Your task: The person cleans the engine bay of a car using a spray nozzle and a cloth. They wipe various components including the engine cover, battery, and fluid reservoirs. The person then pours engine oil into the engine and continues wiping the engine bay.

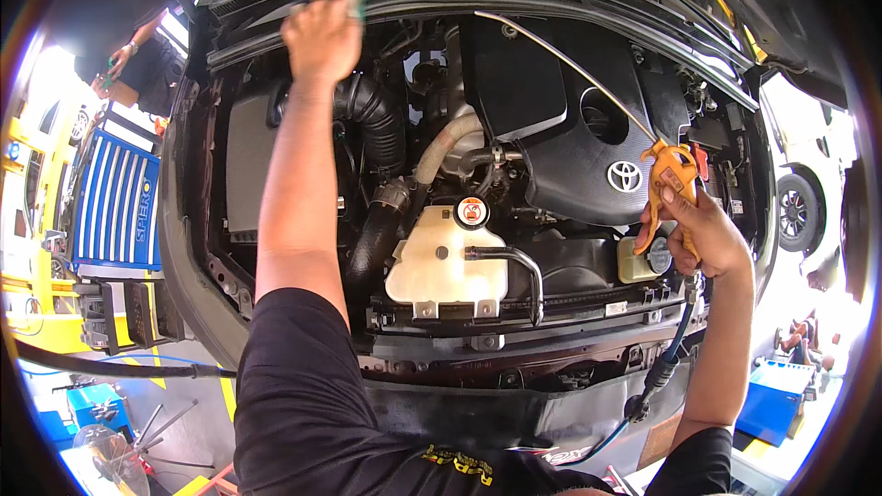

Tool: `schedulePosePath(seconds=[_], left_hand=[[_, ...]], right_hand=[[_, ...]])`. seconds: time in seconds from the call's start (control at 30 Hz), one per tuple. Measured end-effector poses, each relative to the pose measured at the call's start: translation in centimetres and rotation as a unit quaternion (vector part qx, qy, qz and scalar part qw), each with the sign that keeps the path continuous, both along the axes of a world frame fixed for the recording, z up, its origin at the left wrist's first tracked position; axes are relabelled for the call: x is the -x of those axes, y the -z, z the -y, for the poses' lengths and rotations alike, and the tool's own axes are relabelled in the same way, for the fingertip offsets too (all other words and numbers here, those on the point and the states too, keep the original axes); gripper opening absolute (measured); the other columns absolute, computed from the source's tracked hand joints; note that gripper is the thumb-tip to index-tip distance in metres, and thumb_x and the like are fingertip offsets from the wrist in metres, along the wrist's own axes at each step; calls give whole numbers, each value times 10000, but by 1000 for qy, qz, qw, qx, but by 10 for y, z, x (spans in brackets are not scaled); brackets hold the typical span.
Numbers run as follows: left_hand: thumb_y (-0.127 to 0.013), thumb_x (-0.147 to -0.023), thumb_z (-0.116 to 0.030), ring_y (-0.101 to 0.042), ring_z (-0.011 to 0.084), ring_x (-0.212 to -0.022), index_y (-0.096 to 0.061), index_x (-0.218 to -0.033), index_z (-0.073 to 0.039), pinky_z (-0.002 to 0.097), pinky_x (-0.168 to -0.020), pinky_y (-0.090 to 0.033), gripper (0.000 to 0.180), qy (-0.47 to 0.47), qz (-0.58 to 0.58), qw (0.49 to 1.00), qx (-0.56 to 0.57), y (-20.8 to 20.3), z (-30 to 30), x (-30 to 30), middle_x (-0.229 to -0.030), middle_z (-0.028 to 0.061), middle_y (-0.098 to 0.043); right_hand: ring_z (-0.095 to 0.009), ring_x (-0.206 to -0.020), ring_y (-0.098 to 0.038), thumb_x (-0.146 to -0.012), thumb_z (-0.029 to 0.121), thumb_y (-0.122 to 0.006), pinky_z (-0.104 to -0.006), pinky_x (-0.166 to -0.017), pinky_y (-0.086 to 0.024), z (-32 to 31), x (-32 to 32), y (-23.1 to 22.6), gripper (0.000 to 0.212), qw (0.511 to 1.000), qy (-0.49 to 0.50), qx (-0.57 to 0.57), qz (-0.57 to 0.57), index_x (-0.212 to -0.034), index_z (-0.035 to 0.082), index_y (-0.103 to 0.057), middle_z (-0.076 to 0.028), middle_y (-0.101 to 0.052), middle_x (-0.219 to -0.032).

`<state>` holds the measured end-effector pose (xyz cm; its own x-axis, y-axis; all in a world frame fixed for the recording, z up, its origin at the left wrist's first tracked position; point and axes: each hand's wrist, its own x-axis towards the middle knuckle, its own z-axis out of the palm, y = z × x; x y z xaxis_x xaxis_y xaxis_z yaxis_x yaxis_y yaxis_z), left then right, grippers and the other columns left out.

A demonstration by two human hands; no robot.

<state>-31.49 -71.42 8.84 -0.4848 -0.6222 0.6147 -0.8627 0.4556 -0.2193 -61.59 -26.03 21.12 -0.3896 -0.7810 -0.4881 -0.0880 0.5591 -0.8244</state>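
Note:
My right hand [703, 234] grips an orange air blow gun [673, 174] above the right front of the engine bay. Its long thin metal nozzle [574, 69] slants up and left over the black engine cover [560, 165]. A blue air hose [678, 335] hangs from the gun's handle. My left arm stretches far forward, and my left hand [323, 37] is closed near the base of the windscreen, beyond the air filter box [262, 156]. A small greenish piece [358, 3] shows at its fingers, too blurred to name.
A cream coolant tank [446, 266] with a black cap stands at the front middle. Beside it run a ribbed intake duct [378, 129] and other hoses. A person's hand [119, 60] shows at the far left, near a blue striped panel [115, 202]. A blue box [776, 401] stands at right.

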Motion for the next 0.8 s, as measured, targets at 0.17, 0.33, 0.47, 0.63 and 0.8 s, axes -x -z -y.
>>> schedulePosePath(seconds=[0.17, 0.33, 0.47, 0.63, 0.8], left_hand=[[-373, -1063, -436, -526, 429, -1280, -666, -1263, -179, 628, -1082, -317, 438, -26, -104, 984, -145, -14, -12, 40, -1247, 174, -644], [-492, -1038, -447, -533, 344, -1293, -605, -1327, -208, 582, -1105, -357, 392, 198, -96, 975, 45, 1, -36, 125, -1333, 75, -628], [-367, -1058, -510, -542, 328, -1296, -629, -1299, -158, 544, -1036, -427, 501, 143, -87, 986, 14, 3, 2, 44, -1369, 67, -627], [-334, -1072, -451, -571, 318, -1317, -614, -1385, -225, 512, -1093, -409, 477, -179, -107, 969, -129, -36, 53, -78, -1399, 114, -631], [-421, -1022, -372, -432, 390, -1452, -458, -1544, -128, 588, -1180, -325, 578, -280, -290, 855, -327, -93, 65, -11, -1523, 169, -523]], right_hand=[[-97, -353, -469, -1023, 417, -631, -230, -308, -309, -1, -4, -5, 451, 1000, -9, -1, 12, -1098, -14, -522, -168, -726, -834], [-102, -325, -458, -1028, 420, -615, -232, -304, -313, 24, -29, -1, 424, 998, -38, 12, 39, -1033, -2, -575, -170, -723, -791], [-89, -323, -449, -1047, 414, -581, -227, -301, -313, 41, -38, 1, 435, 998, -52, -33, 18, -1035, -21, -573, -181, -723, -801], [-102, -322, -447, -1049, 406, -579, -231, -301, -323, 35, -30, -4, 428, 997, -69, -12, 37, -1083, -19, -547, -193, -720, -830], [-112, -331, -478, -1032, 420, -605, -242, -289, -330, 32, -17, -5, 463, 997, -42, 25, 53, -1164, -8, -491, -210, -708, -873]])
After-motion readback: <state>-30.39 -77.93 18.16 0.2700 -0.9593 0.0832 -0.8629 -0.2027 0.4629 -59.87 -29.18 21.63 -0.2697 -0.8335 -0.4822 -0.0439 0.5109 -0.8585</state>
